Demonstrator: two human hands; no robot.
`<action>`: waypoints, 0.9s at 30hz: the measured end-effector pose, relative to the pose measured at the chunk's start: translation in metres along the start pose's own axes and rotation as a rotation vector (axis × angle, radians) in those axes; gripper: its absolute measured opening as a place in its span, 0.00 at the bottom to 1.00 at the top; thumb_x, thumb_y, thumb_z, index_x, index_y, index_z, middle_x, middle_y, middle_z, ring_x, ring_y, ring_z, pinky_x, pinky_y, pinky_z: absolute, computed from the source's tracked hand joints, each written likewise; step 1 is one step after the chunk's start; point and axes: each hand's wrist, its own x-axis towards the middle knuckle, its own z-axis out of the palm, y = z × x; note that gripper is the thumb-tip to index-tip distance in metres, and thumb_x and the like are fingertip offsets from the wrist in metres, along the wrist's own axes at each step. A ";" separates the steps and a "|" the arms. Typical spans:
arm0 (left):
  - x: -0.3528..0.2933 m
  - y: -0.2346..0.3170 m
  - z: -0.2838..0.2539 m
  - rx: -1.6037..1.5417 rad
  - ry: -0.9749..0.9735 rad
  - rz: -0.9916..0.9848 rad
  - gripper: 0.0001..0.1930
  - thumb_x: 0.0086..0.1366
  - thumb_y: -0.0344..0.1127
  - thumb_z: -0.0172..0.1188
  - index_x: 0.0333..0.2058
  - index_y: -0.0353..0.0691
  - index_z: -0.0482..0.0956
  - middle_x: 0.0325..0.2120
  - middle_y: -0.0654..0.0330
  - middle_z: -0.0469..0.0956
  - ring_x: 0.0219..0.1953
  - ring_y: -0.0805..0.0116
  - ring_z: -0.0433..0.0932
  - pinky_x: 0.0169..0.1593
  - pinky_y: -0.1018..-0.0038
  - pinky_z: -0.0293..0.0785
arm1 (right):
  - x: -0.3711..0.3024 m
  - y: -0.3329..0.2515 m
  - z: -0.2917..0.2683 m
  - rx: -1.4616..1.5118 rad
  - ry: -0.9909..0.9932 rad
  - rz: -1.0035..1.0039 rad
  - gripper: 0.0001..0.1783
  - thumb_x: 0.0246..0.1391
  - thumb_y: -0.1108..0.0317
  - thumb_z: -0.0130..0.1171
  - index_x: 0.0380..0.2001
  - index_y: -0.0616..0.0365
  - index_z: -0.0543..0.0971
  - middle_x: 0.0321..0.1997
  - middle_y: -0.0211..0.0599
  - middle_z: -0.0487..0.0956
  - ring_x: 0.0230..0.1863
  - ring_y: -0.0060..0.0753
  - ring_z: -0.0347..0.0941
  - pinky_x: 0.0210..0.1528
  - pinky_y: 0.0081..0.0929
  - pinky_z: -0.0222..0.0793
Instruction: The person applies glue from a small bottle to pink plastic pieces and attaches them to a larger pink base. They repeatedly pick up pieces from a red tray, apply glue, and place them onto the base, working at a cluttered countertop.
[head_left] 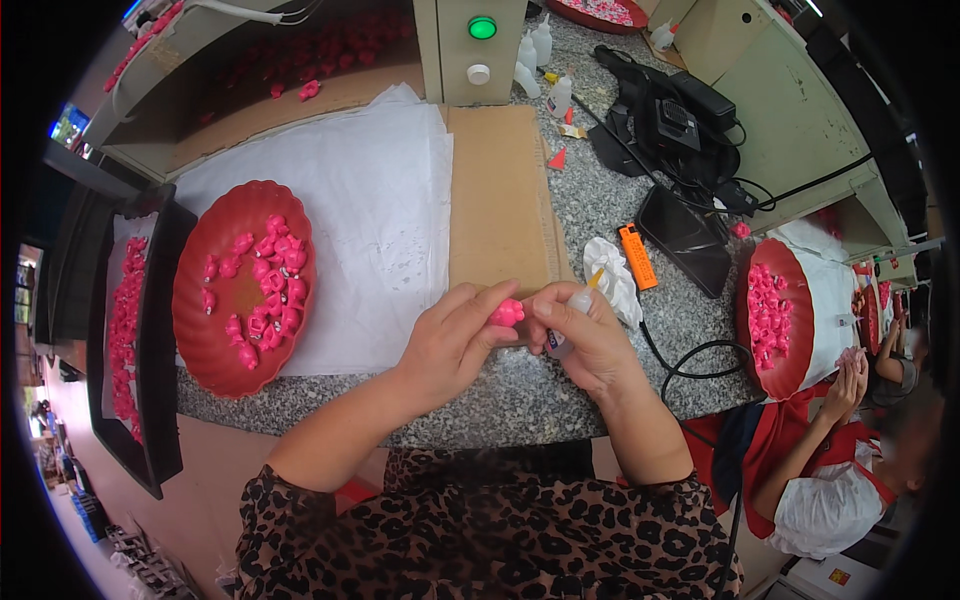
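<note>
Between the fingers of my left hand (450, 338) is a small pink plastic figure (507, 312), held above the near end of a brown cardboard sheet (495, 200). Close beside it, my right hand (590, 345) is wrapped round a small white glue bottle (560, 343) with a yellow tip (597, 277) pointing up. My right thumb and forefinger come near the figure; whether they touch it I cannot tell. To the left, a red scalloped dish (200, 340) holds several more pink figures (268, 265) on white paper (370, 220).
A long black tray (165, 400) of pink pieces stands at far left. Right of my hands lie crumpled tissue (612, 280), an orange lighter (636, 256), a dark phone-like slab (685, 240) and black cables (690, 365). Another red dish (800, 330) is near a co-worker (830, 480).
</note>
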 end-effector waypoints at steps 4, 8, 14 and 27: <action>0.000 0.000 0.004 -0.053 0.018 -0.050 0.22 0.53 0.28 0.55 0.49 0.35 0.66 0.27 0.55 0.71 0.28 0.62 0.72 0.32 0.74 0.69 | 0.000 0.000 0.004 0.141 0.002 0.038 0.09 0.50 0.64 0.54 0.22 0.57 0.73 0.18 0.28 0.71 0.20 0.20 0.65 0.25 0.18 0.61; 0.000 0.001 0.006 -0.049 0.035 -0.038 0.23 0.53 0.28 0.55 0.49 0.34 0.65 0.27 0.55 0.71 0.28 0.61 0.72 0.32 0.73 0.69 | -0.001 0.000 0.010 0.198 0.062 0.057 0.10 0.50 0.64 0.54 0.21 0.56 0.72 0.17 0.27 0.70 0.20 0.20 0.64 0.24 0.18 0.60; 0.001 0.002 0.011 -0.008 0.051 0.005 0.23 0.53 0.27 0.56 0.49 0.33 0.65 0.27 0.54 0.70 0.28 0.61 0.72 0.31 0.73 0.69 | -0.001 0.004 0.009 0.222 0.098 0.067 0.10 0.50 0.65 0.55 0.20 0.56 0.71 0.17 0.27 0.69 0.19 0.20 0.64 0.23 0.19 0.60; -0.003 -0.002 0.014 0.035 0.033 0.007 0.25 0.52 0.28 0.56 0.51 0.36 0.64 0.29 0.56 0.72 0.29 0.61 0.70 0.33 0.72 0.67 | 0.000 0.010 0.007 0.255 0.062 0.055 0.09 0.49 0.63 0.56 0.23 0.57 0.72 0.19 0.28 0.69 0.21 0.21 0.64 0.26 0.19 0.61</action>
